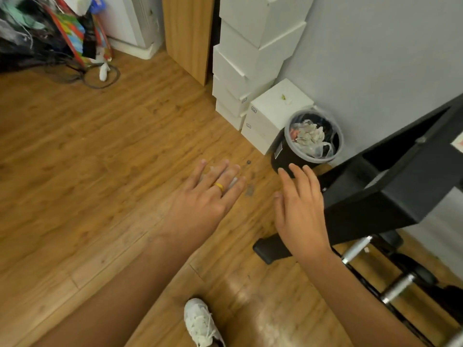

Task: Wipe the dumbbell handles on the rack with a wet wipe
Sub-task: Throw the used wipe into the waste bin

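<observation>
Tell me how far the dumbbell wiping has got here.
Done: cannot tell; crumpled tissues fill the bin. In hand: something white, likely the wipe, shows under the left hand. Left: neither it nor the right hand touches the dumbbell handles.

Bin (pixel 283 156) standing on floor (pixel 100 171) between boxes (pixel 250 58) and rack (pixel 375 196); boxes stacking behind, against wall (pixel 375 58). Dumbbells (pixel 398 286) lying low on rack, far right. Shoe (pixel 200 321) resting on floor, nearest. Bags (pixel 37 28) piling far left.
</observation>
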`<action>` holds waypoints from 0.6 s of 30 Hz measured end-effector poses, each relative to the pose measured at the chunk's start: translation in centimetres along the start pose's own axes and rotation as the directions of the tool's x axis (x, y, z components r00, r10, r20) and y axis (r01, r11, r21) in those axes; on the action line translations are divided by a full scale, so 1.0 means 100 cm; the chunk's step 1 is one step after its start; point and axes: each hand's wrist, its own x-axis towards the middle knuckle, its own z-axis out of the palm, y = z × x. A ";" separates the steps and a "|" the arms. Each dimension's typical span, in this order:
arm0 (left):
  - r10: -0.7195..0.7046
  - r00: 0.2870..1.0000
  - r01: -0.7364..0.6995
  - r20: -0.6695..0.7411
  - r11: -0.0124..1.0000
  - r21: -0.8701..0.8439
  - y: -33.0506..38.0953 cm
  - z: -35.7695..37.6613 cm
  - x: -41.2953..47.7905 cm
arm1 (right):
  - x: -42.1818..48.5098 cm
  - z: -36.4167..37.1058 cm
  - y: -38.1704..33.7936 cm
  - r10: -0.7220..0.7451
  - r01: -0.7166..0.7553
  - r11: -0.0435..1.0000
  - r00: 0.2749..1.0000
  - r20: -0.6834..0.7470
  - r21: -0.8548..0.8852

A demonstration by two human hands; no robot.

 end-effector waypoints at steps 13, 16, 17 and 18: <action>0.171 0.984 -0.163 0.042 0.976 -0.142 -0.033 -0.018 0.150 | 0.089 -0.077 0.003 0.277 -0.277 0.961 0.959 -0.056 0.020; 0.236 0.971 -0.227 0.037 0.958 -0.174 -0.026 -0.014 0.200 | 0.112 -0.084 0.029 0.358 -0.357 0.934 0.931 -0.070 0.029; 0.252 0.967 -0.240 0.045 0.953 -0.188 -0.023 -0.013 0.218 | 0.121 -0.088 0.038 0.380 -0.378 0.925 0.922 -0.072 0.031; 0.259 0.964 -0.244 0.056 0.949 -0.199 -0.021 -0.013 0.235 | 0.129 -0.091 0.047 0.405 -0.403 0.914 0.912 -0.069 0.041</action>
